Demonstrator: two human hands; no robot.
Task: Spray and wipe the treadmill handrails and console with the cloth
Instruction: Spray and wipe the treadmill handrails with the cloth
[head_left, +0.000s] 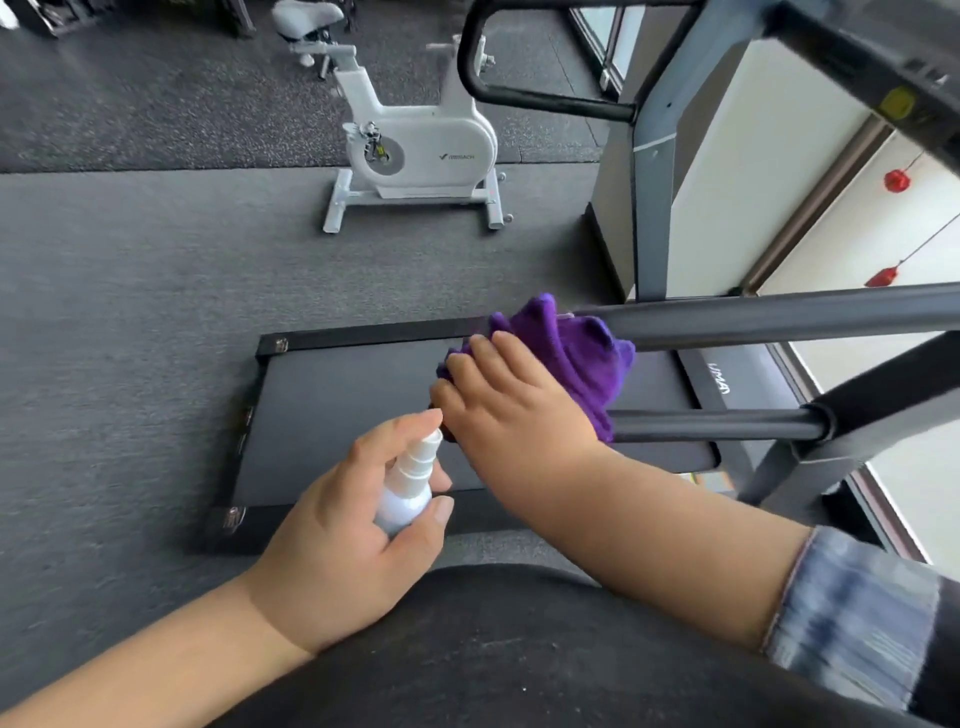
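Nearest to the camera, below the lower handrail (711, 423), the left hand (337, 540) holds a small white spray bottle (408, 493). The fingers (415, 530) are curled around its round body, and the forefinger lies on top of the pump head. The bottle stands almost upright, its long axis leaning a little, and the nozzle end points up toward the handrail and the cloth. Whether there is liquid inside I cannot tell, because the bottle is opaque.

Just beyond the bottle, the right hand (504, 410) presses a purple cloth (566, 358) onto the free end of the lower handrail. Its fingers are bent over the bunched cloth and grip it; the fingertips point away from the person. The cloth wraps the end of the handrail and also rises to touch the upper handrail (779, 312) above it. Both handrails are black bars, and their long axes run from the cloth out to the right.

Under the handrails lies the black treadmill deck (353, 395). Far behind it, on the grey floor (130, 291), stands 1 white exercise bike (421, 150).
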